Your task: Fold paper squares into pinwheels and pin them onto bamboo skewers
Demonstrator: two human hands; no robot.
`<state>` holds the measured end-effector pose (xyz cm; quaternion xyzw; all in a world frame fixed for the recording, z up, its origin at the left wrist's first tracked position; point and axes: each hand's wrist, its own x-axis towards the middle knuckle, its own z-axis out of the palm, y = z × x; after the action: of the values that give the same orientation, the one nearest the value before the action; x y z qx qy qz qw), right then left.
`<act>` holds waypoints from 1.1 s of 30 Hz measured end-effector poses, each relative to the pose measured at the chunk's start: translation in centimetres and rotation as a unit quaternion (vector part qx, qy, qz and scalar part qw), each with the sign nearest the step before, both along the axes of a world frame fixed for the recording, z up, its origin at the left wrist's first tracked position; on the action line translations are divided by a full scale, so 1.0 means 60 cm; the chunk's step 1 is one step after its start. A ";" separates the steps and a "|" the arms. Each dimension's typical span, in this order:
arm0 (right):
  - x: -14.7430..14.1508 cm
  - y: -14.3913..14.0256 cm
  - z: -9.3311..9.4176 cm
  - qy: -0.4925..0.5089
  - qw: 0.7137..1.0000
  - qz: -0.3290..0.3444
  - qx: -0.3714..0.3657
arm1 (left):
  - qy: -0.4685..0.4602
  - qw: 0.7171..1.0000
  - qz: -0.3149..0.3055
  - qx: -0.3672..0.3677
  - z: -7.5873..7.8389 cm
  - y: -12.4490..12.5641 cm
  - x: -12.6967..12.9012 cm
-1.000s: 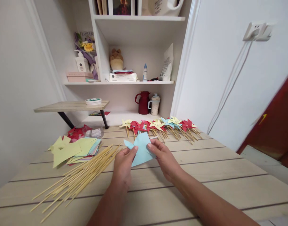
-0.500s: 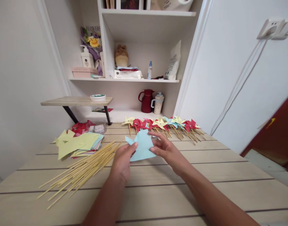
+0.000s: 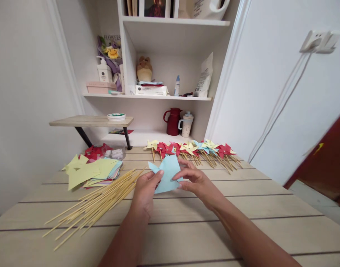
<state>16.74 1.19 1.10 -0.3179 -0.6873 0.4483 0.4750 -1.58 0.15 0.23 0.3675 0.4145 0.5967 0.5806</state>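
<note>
I hold a light blue paper square point(image 3: 167, 173) with cut flaps just above the wooden table point(image 3: 242, 200). My left hand point(image 3: 145, 189) pinches its left corner between thumb and fingers. My right hand point(image 3: 194, 182) grips the paper's right side, with a fingertip pressing a flap toward the middle. A heap of bamboo skewers point(image 3: 97, 202) lies left of my left hand. Behind the paper runs a row of finished red, yellow and blue pinwheels point(image 3: 192, 148) on sticks.
A stack of yellow, blue and red paper squares point(image 3: 92, 171) lies at the table's left, with red pieces point(image 3: 95, 151) behind. Shelves hold a red jug point(image 3: 173, 121), a cup point(image 3: 185, 124) and bottles. A small raised shelf point(image 3: 90, 121) carries a tape roll point(image 3: 116, 116).
My right hand has shifted its fingers from the paper's top edge down onto its middle, folding a flap inward. The left hand keeps its pinch. The camera has tilted slightly.
</note>
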 end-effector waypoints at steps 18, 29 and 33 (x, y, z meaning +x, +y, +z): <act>-0.017 0.003 -0.008 -0.048 0.987 -0.138 0.072 | 0.073 0.996 0.022 0.034 0.011 -0.011 0.016; -0.017 -0.001 -0.008 -0.048 0.987 -0.151 0.029 | 0.074 0.996 0.020 0.034 0.008 -0.014 0.022; -0.016 -0.001 -0.009 -0.045 0.987 -0.154 0.021 | 0.068 0.997 0.017 0.033 0.009 -0.015 0.023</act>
<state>15.75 1.13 0.54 -0.4297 -0.6602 0.3406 0.5133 -0.17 -0.74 0.77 0.4189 0.4395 0.5937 0.5281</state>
